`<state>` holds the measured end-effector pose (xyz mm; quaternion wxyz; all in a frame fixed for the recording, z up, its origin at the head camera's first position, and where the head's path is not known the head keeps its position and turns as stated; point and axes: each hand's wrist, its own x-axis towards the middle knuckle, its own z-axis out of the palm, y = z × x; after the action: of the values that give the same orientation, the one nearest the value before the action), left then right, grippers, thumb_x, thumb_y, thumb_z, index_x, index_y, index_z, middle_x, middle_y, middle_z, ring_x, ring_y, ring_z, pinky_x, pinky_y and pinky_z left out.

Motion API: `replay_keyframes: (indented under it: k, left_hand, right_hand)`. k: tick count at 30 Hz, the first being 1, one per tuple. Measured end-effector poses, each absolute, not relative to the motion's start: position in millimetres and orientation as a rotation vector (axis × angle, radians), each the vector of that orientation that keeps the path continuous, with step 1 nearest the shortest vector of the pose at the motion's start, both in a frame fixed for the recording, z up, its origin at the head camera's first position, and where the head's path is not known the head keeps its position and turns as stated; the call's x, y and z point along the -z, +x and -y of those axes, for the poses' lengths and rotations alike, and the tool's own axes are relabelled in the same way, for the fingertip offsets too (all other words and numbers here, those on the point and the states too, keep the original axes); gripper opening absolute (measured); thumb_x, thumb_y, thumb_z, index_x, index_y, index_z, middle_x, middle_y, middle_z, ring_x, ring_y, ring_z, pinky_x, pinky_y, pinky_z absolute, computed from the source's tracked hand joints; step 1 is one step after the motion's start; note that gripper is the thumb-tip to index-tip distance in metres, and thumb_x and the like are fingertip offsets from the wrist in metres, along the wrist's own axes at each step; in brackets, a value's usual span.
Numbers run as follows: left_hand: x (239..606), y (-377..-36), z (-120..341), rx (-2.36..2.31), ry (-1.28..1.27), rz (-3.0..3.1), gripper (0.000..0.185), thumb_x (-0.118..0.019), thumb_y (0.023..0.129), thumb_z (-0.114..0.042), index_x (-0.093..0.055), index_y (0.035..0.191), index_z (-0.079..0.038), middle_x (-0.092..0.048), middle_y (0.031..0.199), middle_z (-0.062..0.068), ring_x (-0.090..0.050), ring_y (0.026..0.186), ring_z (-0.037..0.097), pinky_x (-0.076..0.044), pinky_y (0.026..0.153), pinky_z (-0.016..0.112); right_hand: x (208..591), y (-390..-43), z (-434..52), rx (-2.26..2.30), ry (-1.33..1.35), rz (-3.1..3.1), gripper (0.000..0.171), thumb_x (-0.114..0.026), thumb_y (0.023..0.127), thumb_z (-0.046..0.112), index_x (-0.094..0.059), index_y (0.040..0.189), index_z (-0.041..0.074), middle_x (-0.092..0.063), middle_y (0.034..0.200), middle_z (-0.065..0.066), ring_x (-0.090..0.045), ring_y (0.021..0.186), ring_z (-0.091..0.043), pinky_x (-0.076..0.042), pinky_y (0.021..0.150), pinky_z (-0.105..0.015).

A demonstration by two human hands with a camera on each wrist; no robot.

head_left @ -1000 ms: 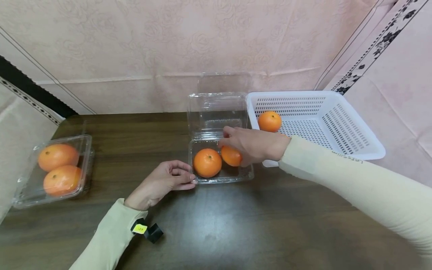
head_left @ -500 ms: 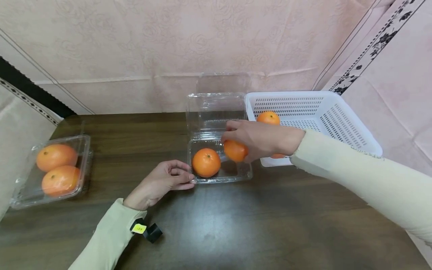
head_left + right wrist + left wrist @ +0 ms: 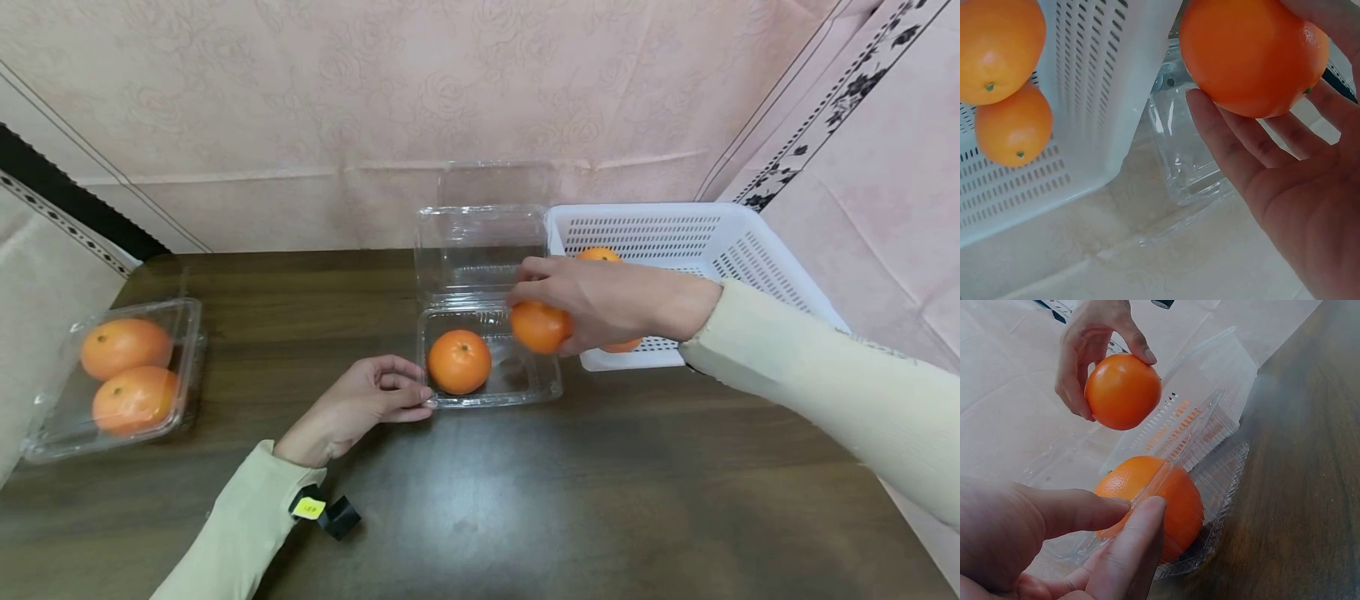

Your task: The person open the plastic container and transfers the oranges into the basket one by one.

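A clear clamshell container (image 3: 525, 385) lies open at the table's centre with one orange (image 3: 459, 361) in its left half. My left hand (image 3: 408, 402) pinches the container's front left rim (image 3: 1147, 487), right beside that orange (image 3: 1169, 506). My right hand (image 3: 570, 296) grips a second orange (image 3: 538, 327) in the air over the container's right side, close to the white basket (image 3: 750, 275). The right wrist view shows this orange (image 3: 1254, 56) held in curled fingers (image 3: 1222, 144). Two oranges (image 3: 999, 44) (image 3: 1013, 125) lie in the basket, mostly hidden behind my right hand in the head view.
At the table's left edge sits a closed clear container (image 3: 187, 333) holding two oranges (image 3: 123, 348). The open container's lid (image 3: 480, 242) stands upright behind it. Pink cloth covers the wall and the right side. Dark wood table (image 3: 525, 500) stretches in front.
My right hand has lifted its orange up out of the open container and carried it right, toward the basket. My left hand has kept its pinch on the rim.
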<state>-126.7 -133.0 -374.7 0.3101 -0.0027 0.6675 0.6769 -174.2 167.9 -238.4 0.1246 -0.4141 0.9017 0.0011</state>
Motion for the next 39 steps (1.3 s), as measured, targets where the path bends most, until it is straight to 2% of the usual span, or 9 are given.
replay_keyframes:
  k: [5,16,30,39]
  left_hand:
    - [374,-127,133,-1.773,-0.005,-1.768,0.040,-0.063,0.098,0.002,-0.046,0.133,0.011,-0.069,0.107,0.018,-0.074,0.095,0.019,-0.062,0.095,0.040]
    - [374,-127,134,-1.763,-0.019,-1.778,0.041,-0.063,0.098,0.001,-0.045,0.134,0.010,-0.069,0.107,0.017,-0.074,0.095,0.019,-0.061,0.096,0.041]
    - [374,-128,136,-1.748,-0.007,-1.776,0.042,-0.065,0.099,-0.003,-0.046,0.134,0.009,-0.068,0.110,0.018,-0.074,0.098,0.020,-0.061,0.097,0.042]
    - [375,-128,136,-1.756,-0.002,-1.770,0.042,-0.064,0.099,-0.003,-0.045,0.135,0.010,-0.068,0.109,0.018,-0.074,0.097,0.019,-0.061,0.097,0.041]
  right_hand:
    - [237,-175,-174,0.025,-1.186,-2.626,0.068,-0.091,0.073,0.017,-0.062,0.134,0.019,-0.055,0.135,-0.002,-0.058,0.117,-0.025,-0.057,0.100,-0.043]
    - [230,-177,-183,0.037,-1.174,-2.646,0.065,-0.089,0.074,0.012,-0.062,0.133,0.017,-0.057,0.131,-0.002,-0.059,0.112,-0.025,-0.059,0.099,-0.043]
    - [224,-181,-197,0.118,-1.096,-2.661,0.064,-0.086,0.075,0.009,-0.063,0.133,0.024,-0.056,0.129,0.000,-0.057,0.115,-0.022,-0.056,0.100,-0.047]
    - [223,-188,-210,0.145,-1.111,-2.676,0.060,-0.086,0.075,0.009,-0.063,0.128,0.020,-0.055,0.123,0.001,-0.058,0.108,-0.021,-0.053,0.097,-0.042]
